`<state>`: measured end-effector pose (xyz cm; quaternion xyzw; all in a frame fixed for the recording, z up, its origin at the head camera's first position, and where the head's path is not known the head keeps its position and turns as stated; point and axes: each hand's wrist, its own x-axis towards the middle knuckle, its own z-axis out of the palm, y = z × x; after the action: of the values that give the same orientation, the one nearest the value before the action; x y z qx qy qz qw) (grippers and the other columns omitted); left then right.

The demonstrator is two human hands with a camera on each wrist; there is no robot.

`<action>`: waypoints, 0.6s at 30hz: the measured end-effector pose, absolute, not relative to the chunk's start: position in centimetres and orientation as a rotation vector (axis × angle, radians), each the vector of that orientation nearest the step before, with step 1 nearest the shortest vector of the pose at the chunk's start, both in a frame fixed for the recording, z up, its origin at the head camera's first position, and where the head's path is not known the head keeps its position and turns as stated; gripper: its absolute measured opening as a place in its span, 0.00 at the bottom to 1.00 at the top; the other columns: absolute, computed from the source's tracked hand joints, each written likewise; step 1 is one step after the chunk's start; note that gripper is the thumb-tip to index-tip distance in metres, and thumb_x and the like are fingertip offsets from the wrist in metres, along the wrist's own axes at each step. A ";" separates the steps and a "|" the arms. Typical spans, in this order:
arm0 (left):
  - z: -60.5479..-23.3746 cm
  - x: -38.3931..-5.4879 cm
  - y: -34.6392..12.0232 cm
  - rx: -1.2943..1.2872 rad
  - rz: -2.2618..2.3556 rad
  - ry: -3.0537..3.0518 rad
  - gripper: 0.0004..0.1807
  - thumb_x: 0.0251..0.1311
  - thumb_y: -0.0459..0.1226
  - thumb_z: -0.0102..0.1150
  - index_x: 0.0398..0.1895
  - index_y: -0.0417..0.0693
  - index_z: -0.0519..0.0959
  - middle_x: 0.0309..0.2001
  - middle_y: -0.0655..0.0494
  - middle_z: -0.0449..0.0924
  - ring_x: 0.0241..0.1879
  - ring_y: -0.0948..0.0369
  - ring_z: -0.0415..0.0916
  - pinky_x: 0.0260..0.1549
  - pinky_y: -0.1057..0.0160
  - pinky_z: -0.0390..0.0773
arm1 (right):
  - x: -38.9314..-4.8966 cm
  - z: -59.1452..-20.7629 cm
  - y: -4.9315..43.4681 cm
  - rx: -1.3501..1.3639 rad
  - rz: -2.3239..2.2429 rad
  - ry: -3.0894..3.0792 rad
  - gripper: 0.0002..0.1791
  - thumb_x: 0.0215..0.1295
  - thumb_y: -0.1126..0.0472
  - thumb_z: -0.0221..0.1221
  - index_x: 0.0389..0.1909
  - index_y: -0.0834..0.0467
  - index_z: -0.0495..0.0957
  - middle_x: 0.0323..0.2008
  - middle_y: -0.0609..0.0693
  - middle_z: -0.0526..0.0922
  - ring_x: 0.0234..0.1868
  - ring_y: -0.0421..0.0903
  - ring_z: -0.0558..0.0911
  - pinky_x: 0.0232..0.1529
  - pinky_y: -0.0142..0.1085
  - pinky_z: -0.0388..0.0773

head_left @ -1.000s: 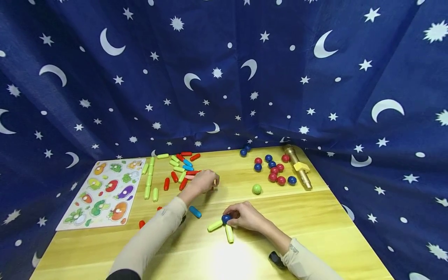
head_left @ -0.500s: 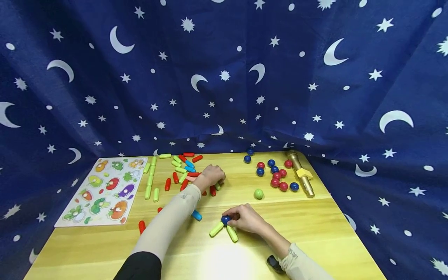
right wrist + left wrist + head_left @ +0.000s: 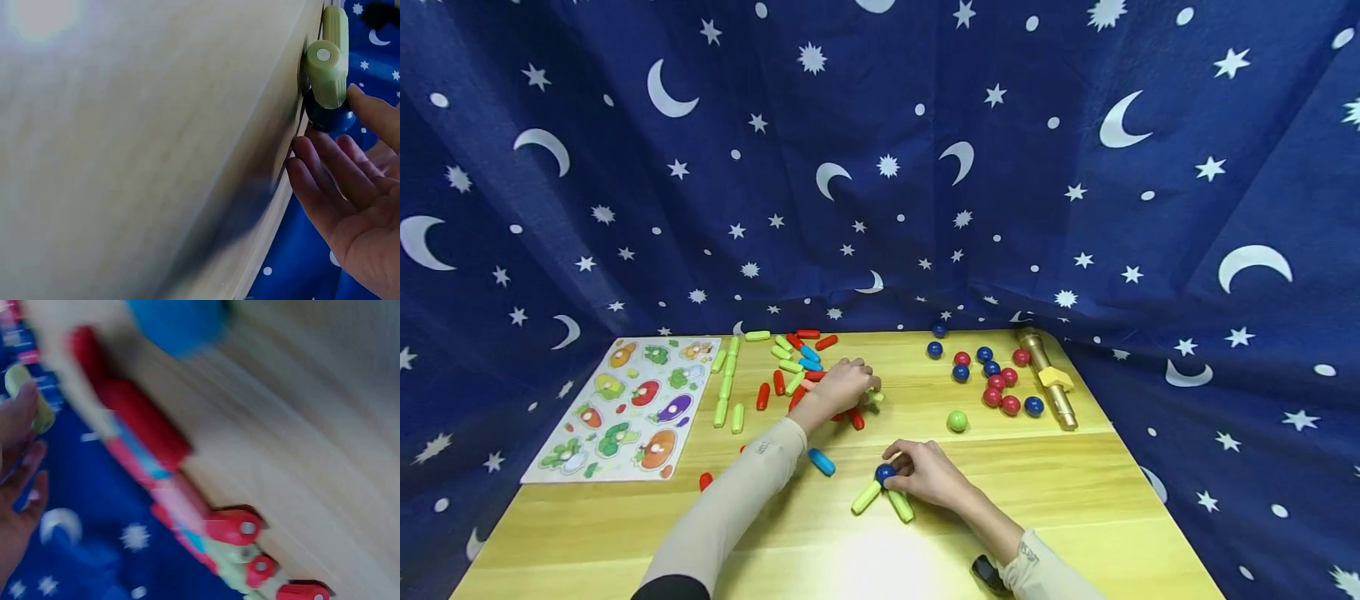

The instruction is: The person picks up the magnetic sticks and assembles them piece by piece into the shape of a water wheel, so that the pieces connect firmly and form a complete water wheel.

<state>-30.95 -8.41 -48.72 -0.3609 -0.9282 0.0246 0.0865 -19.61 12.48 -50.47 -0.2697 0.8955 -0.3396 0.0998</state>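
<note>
My left hand (image 3: 844, 388) is above the back middle of the table, pinching a light-green toy rod (image 3: 42, 415) between thumb and fingers. Red, blue and pink rods lie under and beside this hand; in the left wrist view some red rods (image 3: 232, 526) show grey discs at their ends. Nearer the front, my right hand (image 3: 931, 475) pinches a dark blue ball (image 3: 885, 474) with thumb and index finger. Two light-green rods, a left one (image 3: 866, 497) and a right one (image 3: 900, 506), extend from that ball toward the front in a V.
A vegetable picture board (image 3: 619, 408) lies at the left, with a line of green rods (image 3: 725, 387) beside it. A blue rod (image 3: 822, 462) sits between the arms. Red and blue balls, a green ball (image 3: 957, 421) and a gold tube (image 3: 1049, 381) occupy the back right.
My left hand moved right to the loose rods, then lifted slightly with a green rod. My right hand stays at the blue ball, while its two green rods have swung slightly.
</note>
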 end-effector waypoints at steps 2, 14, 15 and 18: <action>-47.9 -29.1 -9.1 -1.049 -0.107 -2.771 0.13 0.52 0.41 0.71 0.42 0.58 0.85 0.37 0.61 0.85 0.39 0.61 0.78 0.40 0.60 0.78 | -19.6 -50.4 12.3 -0.774 -1.015 2.647 0.16 0.54 0.56 0.70 0.41 0.58 0.81 0.34 0.50 0.87 0.34 0.40 0.84 0.36 0.29 0.79; -49.7 -17.8 -12.3 -0.944 -0.466 -2.926 0.10 0.49 0.41 0.74 0.34 0.50 0.86 0.28 0.62 0.84 0.27 0.70 0.75 0.27 0.70 0.74 | -19.6 -50.6 12.1 -0.927 -0.991 2.534 0.11 0.58 0.60 0.67 0.42 0.55 0.83 0.35 0.48 0.88 0.35 0.35 0.83 0.39 0.29 0.79; -50.0 -17.3 -12.2 -0.955 -0.471 -2.927 0.10 0.48 0.41 0.74 0.33 0.50 0.86 0.27 0.63 0.83 0.25 0.71 0.73 0.26 0.71 0.73 | -19.6 -50.6 12.0 -0.935 -0.991 2.525 0.12 0.58 0.60 0.67 0.42 0.55 0.83 0.35 0.48 0.88 0.35 0.35 0.83 0.39 0.29 0.79; -50.9 -16.5 -12.0 -0.984 -0.459 -2.942 0.08 0.48 0.42 0.74 0.29 0.52 0.85 0.21 0.68 0.77 0.22 0.74 0.65 0.21 0.73 0.67 | -19.6 -50.6 11.7 -0.951 -0.985 2.516 0.12 0.57 0.59 0.67 0.43 0.55 0.84 0.35 0.48 0.88 0.36 0.34 0.83 0.39 0.28 0.79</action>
<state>-16.50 -12.01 -50.86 -0.3137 -0.9381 -0.1465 0.0027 -19.58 11.72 -50.64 -0.3288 0.8700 -0.3405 0.1384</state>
